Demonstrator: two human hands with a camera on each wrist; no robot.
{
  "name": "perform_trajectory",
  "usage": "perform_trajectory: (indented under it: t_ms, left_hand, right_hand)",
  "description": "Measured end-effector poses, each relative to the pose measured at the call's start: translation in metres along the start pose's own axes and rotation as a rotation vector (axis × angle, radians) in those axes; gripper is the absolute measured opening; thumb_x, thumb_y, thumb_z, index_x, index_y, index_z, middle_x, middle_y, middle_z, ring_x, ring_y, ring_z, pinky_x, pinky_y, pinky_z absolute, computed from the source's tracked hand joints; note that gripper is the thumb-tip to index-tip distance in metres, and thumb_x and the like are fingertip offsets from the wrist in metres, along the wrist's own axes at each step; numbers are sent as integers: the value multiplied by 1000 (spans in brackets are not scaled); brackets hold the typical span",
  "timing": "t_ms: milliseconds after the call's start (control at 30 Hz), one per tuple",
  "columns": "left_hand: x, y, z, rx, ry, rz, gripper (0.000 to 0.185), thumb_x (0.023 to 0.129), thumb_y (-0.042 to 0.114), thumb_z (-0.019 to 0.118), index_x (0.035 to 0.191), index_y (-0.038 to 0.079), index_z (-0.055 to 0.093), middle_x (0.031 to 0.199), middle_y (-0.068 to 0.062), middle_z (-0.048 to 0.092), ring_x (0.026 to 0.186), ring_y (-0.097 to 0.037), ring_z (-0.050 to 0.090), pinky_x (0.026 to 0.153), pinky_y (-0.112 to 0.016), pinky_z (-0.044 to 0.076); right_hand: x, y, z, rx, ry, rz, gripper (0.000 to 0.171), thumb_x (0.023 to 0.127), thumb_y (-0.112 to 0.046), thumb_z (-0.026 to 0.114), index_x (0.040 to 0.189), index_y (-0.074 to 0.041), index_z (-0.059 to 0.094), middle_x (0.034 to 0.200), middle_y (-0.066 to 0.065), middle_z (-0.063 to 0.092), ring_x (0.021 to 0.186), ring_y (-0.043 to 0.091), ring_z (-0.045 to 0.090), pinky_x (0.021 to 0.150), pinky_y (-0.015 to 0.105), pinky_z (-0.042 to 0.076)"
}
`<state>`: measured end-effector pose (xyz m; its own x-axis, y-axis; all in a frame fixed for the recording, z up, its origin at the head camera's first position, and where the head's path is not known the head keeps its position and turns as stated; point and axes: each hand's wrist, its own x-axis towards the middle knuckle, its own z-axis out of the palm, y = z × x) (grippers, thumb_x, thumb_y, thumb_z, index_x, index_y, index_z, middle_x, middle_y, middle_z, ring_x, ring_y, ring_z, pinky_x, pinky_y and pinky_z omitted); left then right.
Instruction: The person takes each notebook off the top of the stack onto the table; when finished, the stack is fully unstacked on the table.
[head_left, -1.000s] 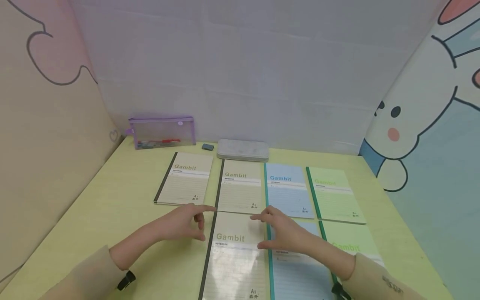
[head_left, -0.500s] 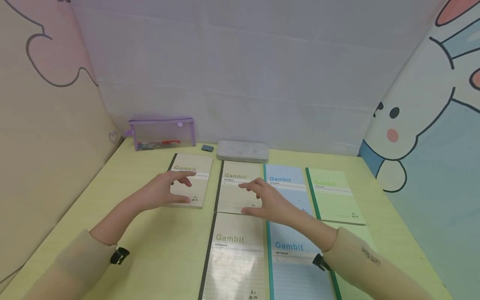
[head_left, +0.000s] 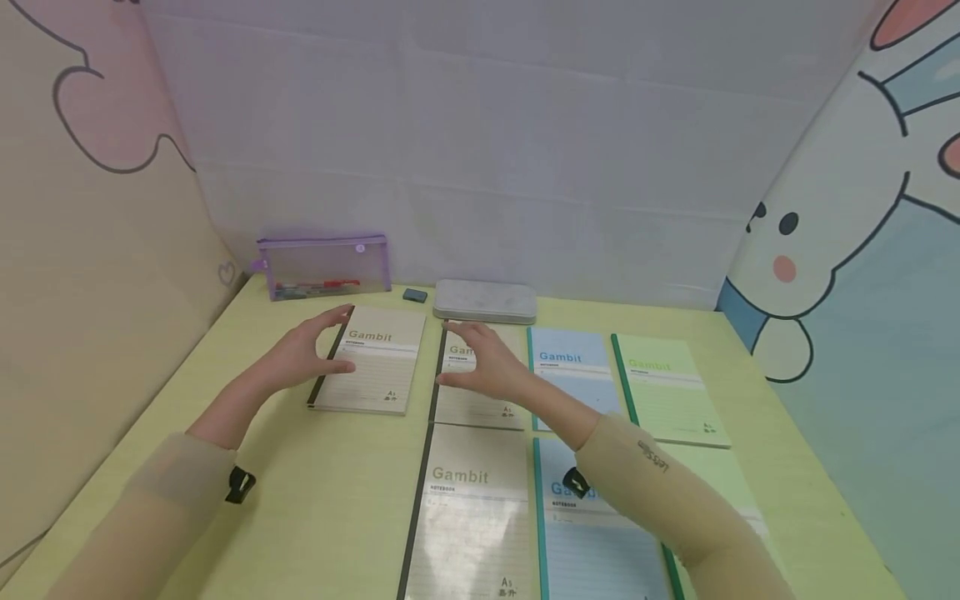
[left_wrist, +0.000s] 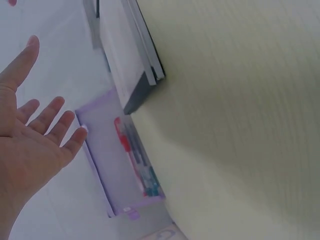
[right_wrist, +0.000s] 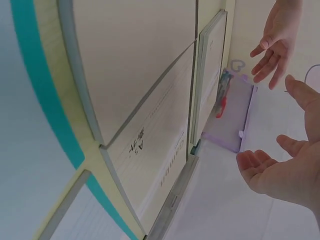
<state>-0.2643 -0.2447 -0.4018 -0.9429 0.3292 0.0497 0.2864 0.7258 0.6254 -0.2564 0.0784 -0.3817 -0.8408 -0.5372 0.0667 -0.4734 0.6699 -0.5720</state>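
We see both hands open, fingers straight-ish, palms facing each other, holding nothing. The L hand (head_left: 311,350) sits at the dark spine edge of the far-left notebook (head_left: 371,360); in the head view the thumb looks to touch that edge, but contact is unclear, and the L wrist view shows the palm (left_wrist: 35,145) spread, off the book corner (left_wrist: 135,70). The R hand (head_left: 480,362) hovers over the 2nd notebook (head_left: 476,400), just R of the gap between the two books, palm turned toward the first book's free edge. So the notebook lies between our hands, a bit ahead of them, nearer the L hand. Its long axis runs away from us, slightly tilted, with the top end leaning R vs. the neighbour, which lies squarer. The R wrist view confirms the R hand's fingers (right_wrist: 280,175) loosely spread and empty. Beyond the L hand's fingertips: a purple pouch (head_left: 324,267). Beyond the R hand: a grey case (head_left: 486,300) and a small eraser (head_left: 415,294). To the R of the R hand: a blue book (head_left: 573,375) and a green book (head_left: 663,387). Under the R forearm and nearer us: another row, a tan book (head_left: 465,508) plus a blue one (head_left: 600,550). All lie flat on the table (head_left: 315,517).
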Motion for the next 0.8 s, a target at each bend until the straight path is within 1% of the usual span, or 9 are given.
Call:
perform_trajectory:
  t_ms: [100, 200, 300, 400, 500, 600, 700, 800]
  left_hand:
    - [5, -13, 1, 2, -9, -18, 97, 78, 30, 78, 152, 12, 18, 150, -20, 30, 137, -44, 24, 105, -64, 21]
    - [8, -26, 2, -12, -19, -34, 99, 78, 31, 78, 152, 12, 16, 153, -19, 25, 138, -45, 20, 106, -65, 19]
    - [12, -38, 4, -24, -37, -49, 102, 76, 34, 78, 152, 12, 14, 154, -20, 22, 138, -46, 18, 107, -65, 18]
    - [14, -47, 6, -24, -58, -64, 103, 76, 33, 79, 152, 10, 14, 154, -21, 20, 138, -46, 17, 107, -64, 17]
    - [16, -54, 6, -13, -71, -75, 103, 75, 30, 80, 151, 5, 15, 153, -22, 20, 139, -47, 16, 109, -62, 16]
    - [17, -60, 7, -2, -86, -76, 103, 74, 29, 80, 150, 2, 16, 152, -25, 20, 138, -48, 16, 109, -62, 15]
    - [19, -65, 7, -1, -108, -69, 104, 74, 32, 80, 149, 0, 16, 150, -28, 22, 137, -49, 17, 109, -62, 15]
    - [20, -70, 7, -6, -127, -65, 105, 73, 35, 80, 149, 0, 17, 148, -30, 25, 136, -50, 18, 108, -63, 15]
  right_hand:
    - [14, 3, 10, 0, -21, -3, 84, 80, -42, 74, 148, -19, 30, 148, 11, 34, 136, 29, 33, 107, 48, 34]
    - [26, 5, 21, 5, -46, 4, 86, 80, -43, 73, 149, -18, 29, 150, 13, 31, 139, 32, 27, 109, 50, 31]
    - [35, 7, 31, 4, -68, 7, 85, 81, -42, 72, 149, -17, 28, 153, 13, 27, 141, 34, 22, 110, 52, 27]
    - [43, 8, 41, 20, -93, 12, 85, 82, -41, 72, 150, -16, 27, 155, 14, 20, 143, 34, 17, 111, 53, 25]
    - [50, 9, 51, 23, -114, 25, 86, 81, -42, 72, 150, -18, 26, 156, 15, 16, 143, 34, 16, 111, 52, 24]
    - [57, 12, 60, -8, -131, 51, 88, 80, -43, 73, 150, -20, 25, 157, 14, 15, 143, 33, 16, 112, 50, 24]
    - [62, 17, 67, -59, -145, 75, 89, 79, -46, 73, 150, -21, 25, 156, 14, 17, 143, 33, 17, 113, 49, 21]
    - [66, 20, 71, -98, -161, 81, 90, 79, -47, 72, 151, -21, 24, 155, 12, 23, 143, 31, 17, 115, 47, 17]
